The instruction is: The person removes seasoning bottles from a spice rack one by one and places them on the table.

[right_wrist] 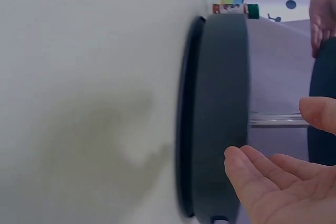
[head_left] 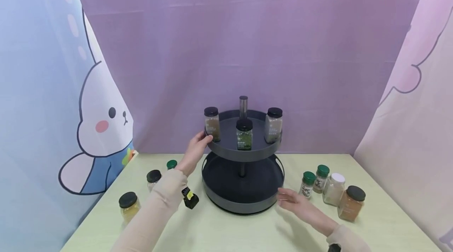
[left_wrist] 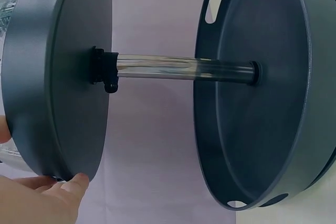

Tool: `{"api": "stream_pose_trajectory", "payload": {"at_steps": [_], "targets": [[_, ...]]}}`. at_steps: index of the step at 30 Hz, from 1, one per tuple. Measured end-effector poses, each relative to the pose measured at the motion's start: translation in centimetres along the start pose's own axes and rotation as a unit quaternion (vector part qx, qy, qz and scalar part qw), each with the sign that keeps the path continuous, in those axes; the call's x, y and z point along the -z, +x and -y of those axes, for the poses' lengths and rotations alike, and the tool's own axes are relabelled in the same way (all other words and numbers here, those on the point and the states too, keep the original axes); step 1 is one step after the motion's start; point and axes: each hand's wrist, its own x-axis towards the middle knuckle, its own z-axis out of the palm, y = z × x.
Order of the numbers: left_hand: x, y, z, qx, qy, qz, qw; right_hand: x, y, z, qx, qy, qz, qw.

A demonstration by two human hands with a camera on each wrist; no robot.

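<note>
A dark grey two-tier turntable rack [head_left: 244, 206] stands mid-table, a steel post [left_wrist: 157, 66] joining its tiers. My left hand [head_left: 195, 150] grips the left rim of the upper tier [left_wrist: 29, 77], thumb on the outer side and fingers beneath. Three black-lidded spice jars stand on that tier: a brown one [head_left: 212, 126] by my left thumb, a green one [head_left: 244, 138] in front, a pale one [head_left: 273, 126] at right. Only bare floor shows in the lower tier [head_left: 226, 181]. My right hand [head_left: 301, 206], fingers extended and holding nothing, is beside the lower tier's right front wall.
Right of the rack are two green-capped shakers [head_left: 306, 187], a white-lidded jar [head_left: 334, 191] and a black-lidded reddish-brown jar [head_left: 351, 205]. On the left stand a yellow jar [head_left: 129, 208], another black-lidded jar [head_left: 153, 179] and a green-capped one [head_left: 171, 164], partly behind my left arm.
</note>
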Motion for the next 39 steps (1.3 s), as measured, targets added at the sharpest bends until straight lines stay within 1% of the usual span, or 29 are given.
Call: {"api": "stream_pose_trajectory", "payload": {"at_steps": [3, 4, 7, 8, 10, 11, 17, 22, 27, 32, 35, 39], "targets": [[0.0, -0.1, -0.1, 0.001, 0.001, -0.001, 1.0, 0.7, 0.2, 0.8, 0.017, -0.011, -0.004, 0.9998], [-0.1, -0.4, -0.5, 0.003, 0.0, -0.001, 1.0, 1.0, 0.2, 1.2, 0.02, -0.013, -0.011, 0.9996], [-0.1, -0.5, -0.5, 0.003, -0.003, -0.001, 1.0, 2.1, 0.6, 2.5, 0.027, -0.031, -0.039, 0.9984], [-0.2, -0.5, -0.5, 0.004, -0.004, -0.001, 1.0, 2.5, 0.7, 3.1, 0.029, -0.035, -0.051, 0.9977], [-0.2, -0.5, -0.5, 0.004, -0.008, -0.002, 1.0, 3.5, 1.0, 4.3, 0.02, -0.038, -0.07, 0.9966], [-0.2, -0.2, -0.1, 0.004, -0.009, -0.004, 0.9999, 4.1, 1.2, 4.9, 0.019, -0.042, -0.077, 0.996], [-0.4, -0.1, -0.2, 0.009, -0.021, -0.002, 0.9997, 7.6, 2.4, 9.1, 0.027, -0.061, -0.119, 0.9906], [-0.5, 0.0, -0.3, 0.004, -0.024, -0.003, 0.9997, 9.5, 4.1, 12.6, 0.034, -0.06, -0.152, 0.986], [-0.3, -0.1, -0.2, 0.004, -0.023, -0.007, 0.9997, 10.5, 5.8, 14.8, 0.044, -0.073, -0.162, 0.9832], [-0.3, -0.1, -0.2, 0.007, -0.025, -0.004, 0.9997, 10.8, 6.8, 15.9, 0.034, -0.09, -0.16, 0.9825], [-0.3, -0.1, -0.3, 0.01, -0.027, -0.001, 0.9996, 10.9, 7.3, 16.1, 0.026, -0.093, -0.146, 0.9845], [-0.2, -0.1, -0.3, 0.01, -0.029, -0.003, 0.9995, 11.0, 8.1, 16.1, 0.023, -0.083, -0.121, 0.9889]]}}
